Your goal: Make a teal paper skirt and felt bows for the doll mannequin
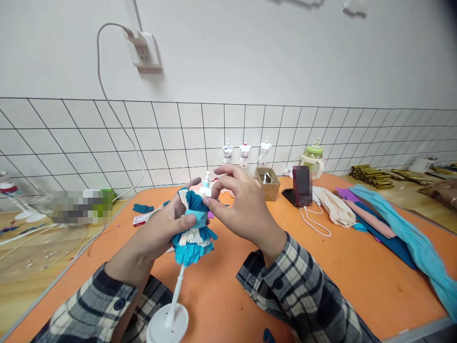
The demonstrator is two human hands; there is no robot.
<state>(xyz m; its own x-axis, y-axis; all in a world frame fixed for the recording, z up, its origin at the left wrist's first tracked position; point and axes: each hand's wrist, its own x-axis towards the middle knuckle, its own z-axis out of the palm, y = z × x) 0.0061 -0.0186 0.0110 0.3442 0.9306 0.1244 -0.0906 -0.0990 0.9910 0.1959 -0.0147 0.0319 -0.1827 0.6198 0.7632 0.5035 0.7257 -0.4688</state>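
Observation:
A small white dress form on a stand (176, 288) tilts over the orange table, its round base near the front edge. A ruffled dress of blue and cream crepe paper (194, 247) wraps its body. My left hand (171, 216) is closed around the dressed form from the left, thumb across the light blue waistband. From the right, my right hand (239, 200) pinches with thumb and index finger at the upper edge of the blue paper bodice (198, 200). The form's neck knob shows above the paper.
Three small dress forms (244, 151) stand at the back by a cardboard box (268, 183). A phone (302, 186), a green-lidded bottle (313, 157) and folded crepe paper strips (403, 228) lie to the right. Blue scraps (143, 208) and a small box lie left.

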